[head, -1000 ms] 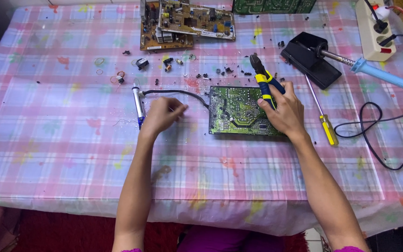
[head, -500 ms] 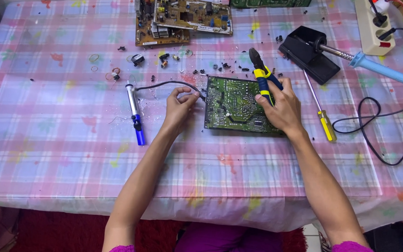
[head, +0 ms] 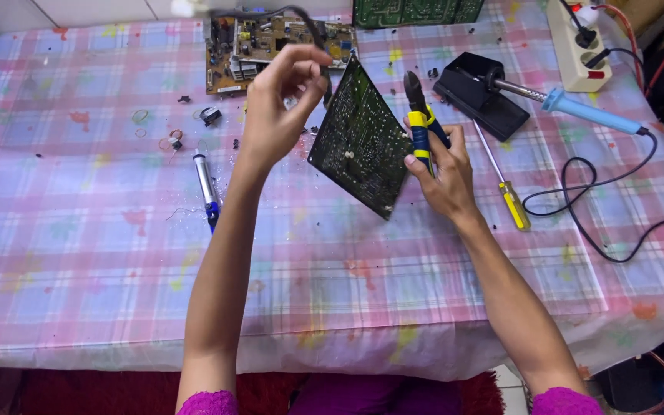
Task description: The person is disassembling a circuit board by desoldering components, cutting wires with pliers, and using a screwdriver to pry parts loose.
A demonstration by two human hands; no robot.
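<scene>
Centrally, a green circuit board [head: 361,138], flat, rectangular and speckled with silvery solder points, stands tilted on edge above the tabletop [head: 78,253], lifted between both hands. To the board's left, the left hand [head: 278,104] is raised with its fingertips pinched narrow at the board's upper corner, where a dark wire [head: 301,15] loops upward. To the board's right, the right hand [head: 443,173] steadies the board's lower edge with the thumb while its fingers are wrapped around cutting pliers [head: 420,123], dark metal jaws with yellow-and-blue grips. Further right of the board lie a yellow-handled screwdriver [head: 505,192], slim steel shaft, and a blue-handled soldering iron [head: 578,107] on a black stand. Left of the board lies a silver-and-blue desoldering pump [head: 207,188], cylindrical. Beneath all, a glossy pink plaid plastic cloth covers the tabletop.
</scene>
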